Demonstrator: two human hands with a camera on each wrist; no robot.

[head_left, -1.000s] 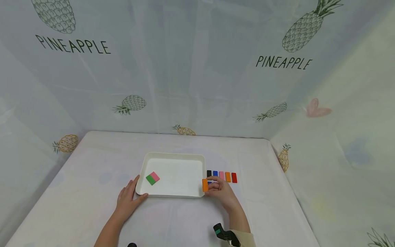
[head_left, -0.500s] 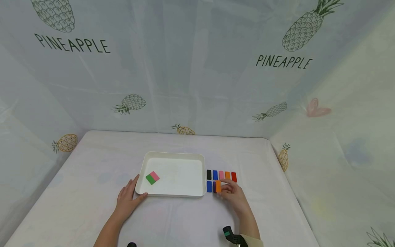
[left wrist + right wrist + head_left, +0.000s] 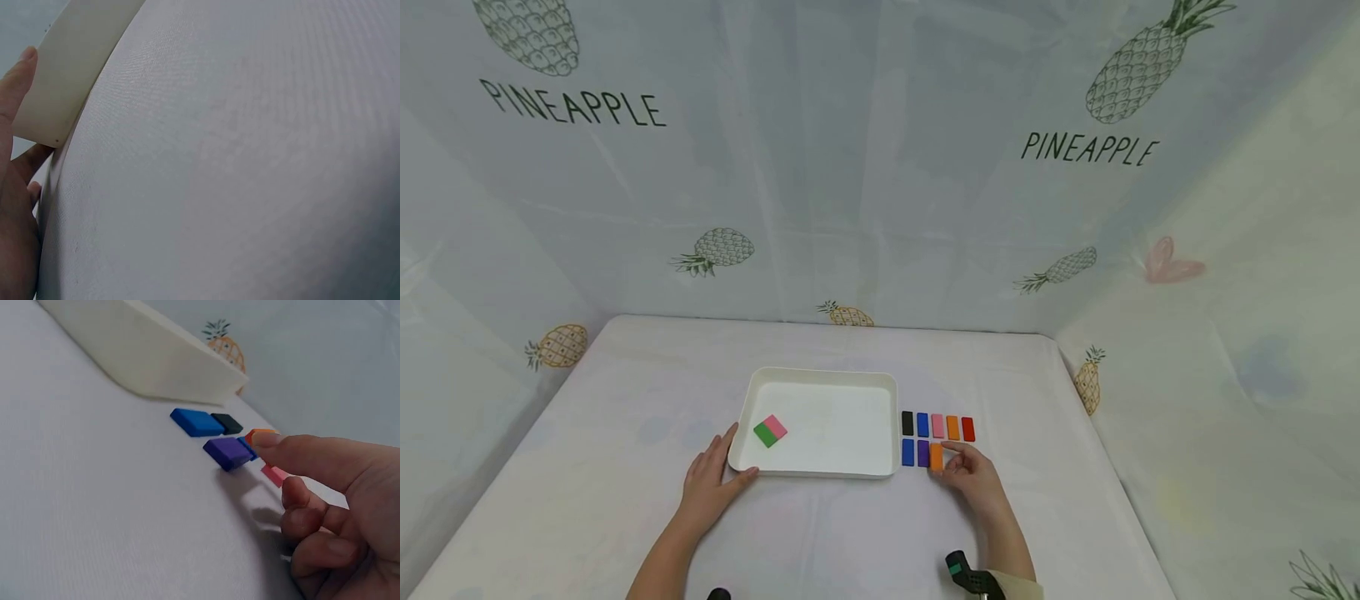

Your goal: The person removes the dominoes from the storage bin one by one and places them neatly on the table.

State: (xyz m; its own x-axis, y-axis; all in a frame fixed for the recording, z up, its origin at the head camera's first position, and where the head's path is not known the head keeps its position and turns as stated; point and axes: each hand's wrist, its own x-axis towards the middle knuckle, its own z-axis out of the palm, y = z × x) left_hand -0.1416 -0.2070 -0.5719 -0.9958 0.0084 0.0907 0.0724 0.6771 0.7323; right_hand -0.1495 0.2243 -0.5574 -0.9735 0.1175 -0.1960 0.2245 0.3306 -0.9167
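Note:
My right hand pinches an orange block at the right end of the front row. In the right wrist view the thumb partly covers that orange block. Beside it lie a purple block and a blue block. Against the front left corner of the white tray rests my left hand, fingers along the left side and thumb at the front edge. Inside the tray a green block and a pink block lie side by side, turned at an angle.
Behind the front row stands a second row: a black block, a blue one, a pink one, an orange block and a red block. A pale cloth covers the table. Printed curtains hang at the back and sides.
My right hand has carried the orange block rightward from the tray's right edge, past the blue and purple blocks, to the right of the purple one. The left hand has stayed put.

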